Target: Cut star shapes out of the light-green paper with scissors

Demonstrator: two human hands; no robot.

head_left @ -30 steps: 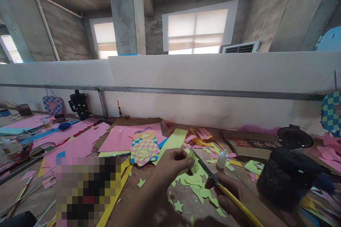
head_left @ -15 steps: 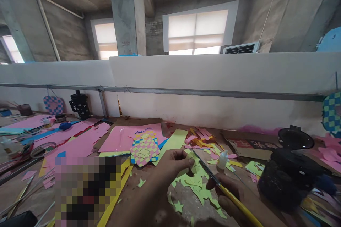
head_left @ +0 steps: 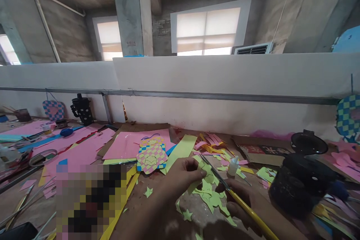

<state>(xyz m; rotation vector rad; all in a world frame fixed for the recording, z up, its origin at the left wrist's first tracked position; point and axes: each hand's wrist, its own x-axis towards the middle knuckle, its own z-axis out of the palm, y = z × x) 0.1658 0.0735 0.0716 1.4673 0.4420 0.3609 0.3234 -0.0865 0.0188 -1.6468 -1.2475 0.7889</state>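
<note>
the left hand [head_left: 182, 175] is pressed together at the fingertips, pinching a ragged piece of lime-green paper [head_left: 207, 184] at the lower middle of the frame. the right hand [head_left: 239, 204] curls around the yellow handle of a long, thin cutting tool [head_left: 244, 210], and the tool's metal tip [head_left: 206, 162] sits just beside the left thumb, at the paper's upper edge.

lime-green offcuts [head_left: 215, 203] and small star-shaped scraps [head_left: 187, 215] lie under and around the hands on a worn workbench [head_left: 157, 213]. just past the right hand, a small white glue bottle [head_left: 233, 167] stands upright near pink and yellow paper strips [head_left: 210, 145]. up and left of the hands, a woven checkered paper piece [head_left: 151, 157] rests on a pink sheet [head_left: 126, 144], beside a long lime-green strip [head_left: 180, 149].

at the right of the frame sits a dark, scuffed jar [head_left: 295, 185] with its black lid [head_left: 305, 142] behind it. further along the bench at upper left are more pink sheets [head_left: 78, 153], a black patterned mug [head_left: 81, 109] and a hanging woven piece [head_left: 53, 110]. a pixelated patch [head_left: 90, 202] hides the lower left.
</note>
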